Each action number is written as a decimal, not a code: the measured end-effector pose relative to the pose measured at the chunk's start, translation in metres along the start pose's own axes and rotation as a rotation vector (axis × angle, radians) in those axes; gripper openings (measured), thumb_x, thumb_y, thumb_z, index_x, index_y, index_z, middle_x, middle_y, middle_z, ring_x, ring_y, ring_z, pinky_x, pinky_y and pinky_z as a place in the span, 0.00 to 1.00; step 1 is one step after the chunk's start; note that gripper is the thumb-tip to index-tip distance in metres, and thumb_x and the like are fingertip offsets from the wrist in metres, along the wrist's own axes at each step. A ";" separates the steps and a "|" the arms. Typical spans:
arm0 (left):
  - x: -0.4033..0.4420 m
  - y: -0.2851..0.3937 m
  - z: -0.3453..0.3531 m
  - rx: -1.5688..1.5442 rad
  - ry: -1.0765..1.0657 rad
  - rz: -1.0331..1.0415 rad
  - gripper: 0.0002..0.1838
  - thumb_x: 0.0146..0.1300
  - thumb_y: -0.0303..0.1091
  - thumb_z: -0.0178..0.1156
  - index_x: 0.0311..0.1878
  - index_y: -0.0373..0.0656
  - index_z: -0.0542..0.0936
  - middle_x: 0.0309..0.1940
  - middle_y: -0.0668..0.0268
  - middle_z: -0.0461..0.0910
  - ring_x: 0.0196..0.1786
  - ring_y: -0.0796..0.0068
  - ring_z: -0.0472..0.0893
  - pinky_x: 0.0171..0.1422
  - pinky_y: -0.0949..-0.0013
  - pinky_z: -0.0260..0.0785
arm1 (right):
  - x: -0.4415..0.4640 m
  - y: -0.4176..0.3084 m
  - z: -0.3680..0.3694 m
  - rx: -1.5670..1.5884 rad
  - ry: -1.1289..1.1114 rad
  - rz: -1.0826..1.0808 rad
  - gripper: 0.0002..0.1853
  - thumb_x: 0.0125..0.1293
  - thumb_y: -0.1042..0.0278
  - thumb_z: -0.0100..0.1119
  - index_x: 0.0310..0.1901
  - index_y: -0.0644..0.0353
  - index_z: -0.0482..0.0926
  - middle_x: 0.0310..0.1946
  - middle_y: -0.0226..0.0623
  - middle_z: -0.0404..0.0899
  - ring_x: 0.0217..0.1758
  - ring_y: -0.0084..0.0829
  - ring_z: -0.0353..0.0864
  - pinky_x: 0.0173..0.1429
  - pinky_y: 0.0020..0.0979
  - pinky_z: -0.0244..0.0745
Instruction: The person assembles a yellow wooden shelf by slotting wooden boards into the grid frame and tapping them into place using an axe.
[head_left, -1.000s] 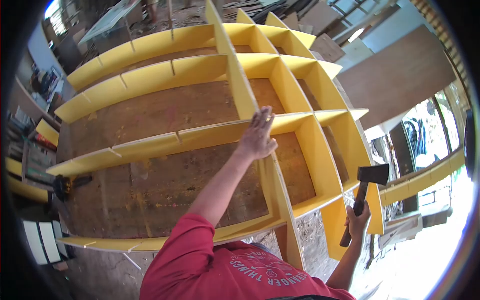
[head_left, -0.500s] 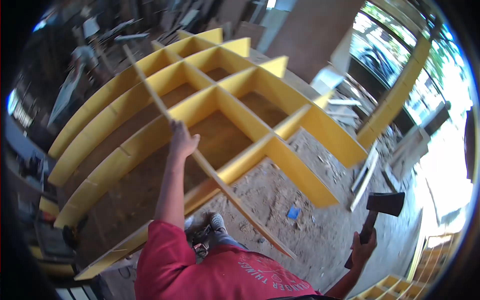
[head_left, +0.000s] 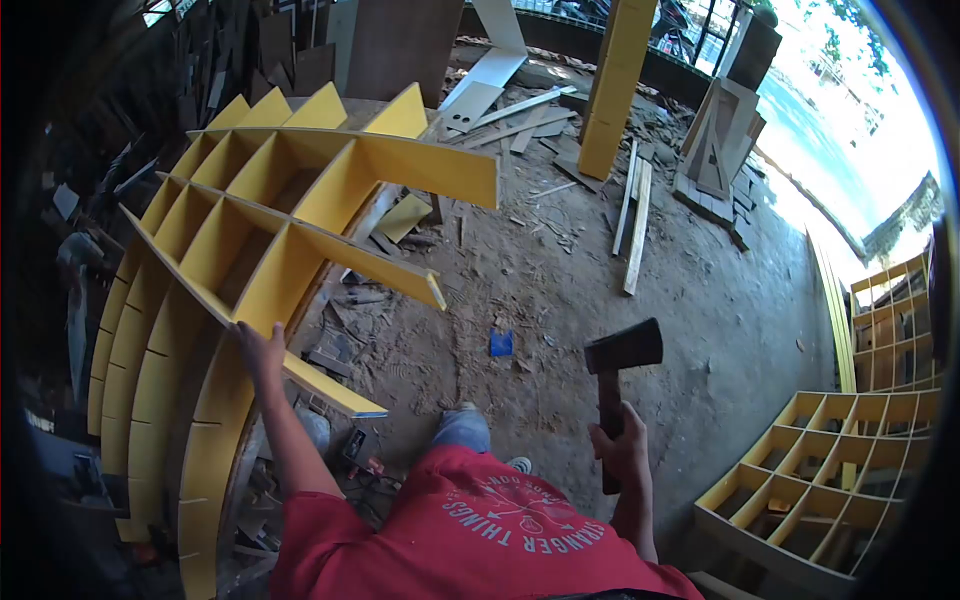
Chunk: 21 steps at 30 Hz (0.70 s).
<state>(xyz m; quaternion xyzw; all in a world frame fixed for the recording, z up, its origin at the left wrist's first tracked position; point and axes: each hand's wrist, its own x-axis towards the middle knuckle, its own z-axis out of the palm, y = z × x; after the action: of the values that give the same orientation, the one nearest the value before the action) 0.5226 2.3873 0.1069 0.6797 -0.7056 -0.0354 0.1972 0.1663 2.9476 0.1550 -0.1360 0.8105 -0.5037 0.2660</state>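
A yellow lattice frame of curved, interlocked panels (head_left: 345, 248) stands on the left side of the view. My left hand (head_left: 262, 352) rests on the edge of one long panel, near its crossing with another; whether the fingers grip it is hard to see. On the right, my right hand (head_left: 622, 445) is wrapped round the dark handle of a hatchet (head_left: 625, 348). The hatchet is upright, its head above the hand and its blade to the right, apart from the frame.
Another yellow lattice frame (head_left: 815, 460) lies at the lower right. A yellow post (head_left: 612, 90) stands at the top, near wooden strips (head_left: 637, 225) on the dirt floor. A blue scrap (head_left: 501, 343) lies mid-floor. Cables and a tool lie near my feet.
The view has swung right, so the lattice frame now sits further left and more floor shows. My left hand still touches the frame, and my right hand still holds the hatchet.
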 end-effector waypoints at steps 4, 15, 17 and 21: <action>0.010 0.031 -0.046 0.092 -0.258 -0.012 0.44 0.64 0.51 0.72 0.71 0.23 0.73 0.69 0.33 0.75 0.73 0.42 0.76 0.76 0.52 0.71 | 0.061 0.006 -0.028 -0.024 -0.066 -0.074 0.19 0.62 0.66 0.77 0.50 0.63 0.80 0.25 0.34 0.82 0.25 0.22 0.79 0.31 0.33 0.76; 0.188 0.238 -0.020 0.034 -0.441 0.070 0.43 0.70 0.53 0.68 0.73 0.23 0.72 0.68 0.34 0.78 0.73 0.49 0.79 0.76 0.57 0.71 | 0.301 -0.083 -0.117 -0.161 -0.038 -0.061 0.18 0.64 0.69 0.76 0.52 0.63 0.81 0.28 0.32 0.83 0.26 0.22 0.80 0.32 0.31 0.76; 0.214 0.299 0.003 -0.051 -0.490 0.104 0.44 0.71 0.54 0.68 0.74 0.23 0.70 0.71 0.35 0.76 0.75 0.48 0.77 0.77 0.56 0.70 | 0.348 -0.101 -0.128 -0.117 -0.019 -0.034 0.18 0.65 0.75 0.73 0.54 0.65 0.80 0.27 0.31 0.80 0.23 0.21 0.78 0.27 0.29 0.75; 0.232 0.440 0.043 -0.052 -0.547 0.250 0.45 0.71 0.56 0.67 0.77 0.28 0.69 0.73 0.40 0.74 0.77 0.46 0.74 0.80 0.55 0.66 | 0.440 -0.136 -0.148 -0.050 0.047 -0.026 0.20 0.65 0.79 0.69 0.57 0.68 0.77 0.25 0.31 0.78 0.20 0.22 0.78 0.22 0.29 0.74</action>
<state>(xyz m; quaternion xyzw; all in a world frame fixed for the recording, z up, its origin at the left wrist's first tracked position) 0.0932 2.1848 0.2603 0.5475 -0.8096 -0.2108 0.0201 -0.2858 2.7804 0.1981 -0.1411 0.8272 -0.4897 0.2369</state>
